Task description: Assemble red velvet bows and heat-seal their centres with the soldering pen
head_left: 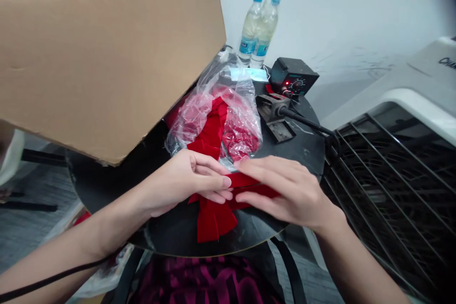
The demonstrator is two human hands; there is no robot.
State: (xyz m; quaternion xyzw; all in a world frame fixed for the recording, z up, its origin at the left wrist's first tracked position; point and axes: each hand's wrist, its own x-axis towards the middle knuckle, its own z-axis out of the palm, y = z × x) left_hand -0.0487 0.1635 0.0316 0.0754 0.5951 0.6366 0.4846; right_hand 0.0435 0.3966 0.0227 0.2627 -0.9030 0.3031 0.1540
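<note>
My left hand (195, 178) pinches a strip of red ribbon (243, 180) between thumb and fingers, above the table's front part. The ribbon looks like soft fabric, and its folded tails (213, 223) hang below the fingers toward the table edge. To the right, my right hand (285, 190) is spread over the same ribbon, thumb and fingers apart, with the strip running beneath its palm. Just beyond both hands lies a clear plastic bag (192, 118) with more red fabric pieces (215, 118) in and spilling from it. Part of the ribbon is hidden by my fingers.
A large cardboard box (107, 57) overhangs the left of the round black table (171, 232). Behind stand water bottles (251, 28), a blue face mask (249, 74) and a black control box (295, 78) with a lit red light. A corded tool in a holder (276, 104) sits right.
</note>
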